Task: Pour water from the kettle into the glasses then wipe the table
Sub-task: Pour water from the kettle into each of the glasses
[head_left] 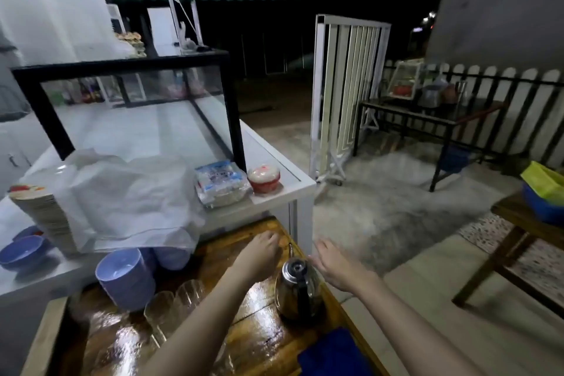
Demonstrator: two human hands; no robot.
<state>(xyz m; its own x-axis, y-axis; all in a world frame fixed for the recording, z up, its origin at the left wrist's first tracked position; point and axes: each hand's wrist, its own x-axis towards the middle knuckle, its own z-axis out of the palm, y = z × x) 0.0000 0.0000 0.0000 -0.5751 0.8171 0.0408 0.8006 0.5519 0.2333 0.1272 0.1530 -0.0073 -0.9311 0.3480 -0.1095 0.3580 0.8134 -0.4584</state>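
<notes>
A steel kettle with a black handle and lid knob stands upright near the right edge of the glossy wooden table. Clear glasses stand in a group left of it, partly hidden by my left forearm. A blue cloth lies on the table's near right corner. My left hand hovers over the table behind and left of the kettle, fingers loosely curled, holding nothing. My right hand is open with spread fingers just right of the kettle, not touching it.
A stack of purple bowls stands left of the glasses. Behind the table is a white counter with a glass display case, plastic sheets, a packet and a red cup. A wooden bench with a blue basin stands at the right.
</notes>
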